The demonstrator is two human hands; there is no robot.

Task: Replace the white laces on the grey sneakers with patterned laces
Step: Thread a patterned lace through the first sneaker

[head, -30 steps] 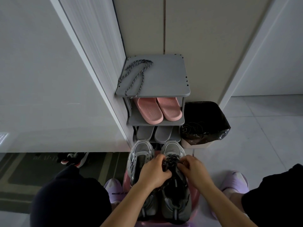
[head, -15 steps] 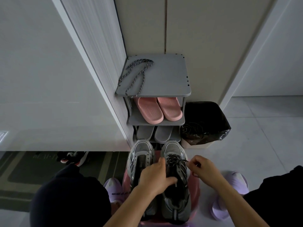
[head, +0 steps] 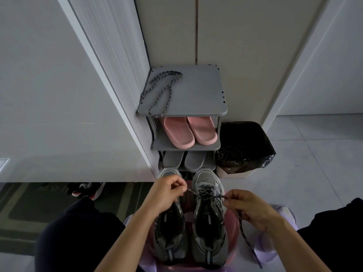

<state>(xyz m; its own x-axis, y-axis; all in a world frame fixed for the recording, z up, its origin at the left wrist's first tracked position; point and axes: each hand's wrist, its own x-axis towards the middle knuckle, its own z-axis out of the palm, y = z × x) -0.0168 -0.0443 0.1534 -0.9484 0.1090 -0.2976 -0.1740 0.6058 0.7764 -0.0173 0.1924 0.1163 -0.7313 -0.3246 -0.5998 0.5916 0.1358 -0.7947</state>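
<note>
Pinching one end of the patterned lace (head: pixel 204 190) with the left hand (head: pixel 166 194), the other with the right hand (head: pixel 250 210) — stretched across the grey sneaker (head: pixel 209 235) between the grips, tail trailing below the right

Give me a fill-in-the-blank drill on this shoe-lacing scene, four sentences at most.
The lace pinched by the left hand and the right hand is threaded through the sneaker on the person's ___.
A spare lace lies on the rack's ___ shelf.
The slippers right below it are ___.
The bin beside the rack holds a ___ bag.
Missing: right; top; pink; black.
</note>
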